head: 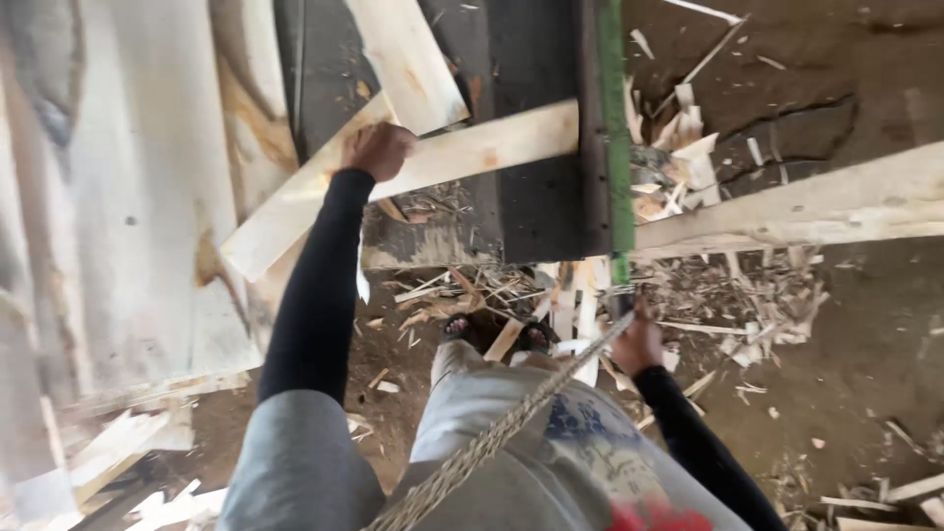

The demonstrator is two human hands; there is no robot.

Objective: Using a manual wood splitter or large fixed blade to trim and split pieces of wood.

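Gripping a pale board (433,157) at upper centre, left hand (379,149) closes over its edge, likely steadying it across the dark bench (536,88). Right hand (639,344), centre right, wraps a braided rope (511,428) by the green bar (615,128). Scraps (688,295) litter the ground.

I count two hands, my left (379,149) and right (637,344), one rope (511,425), three long planks, and splinters beyond counting.
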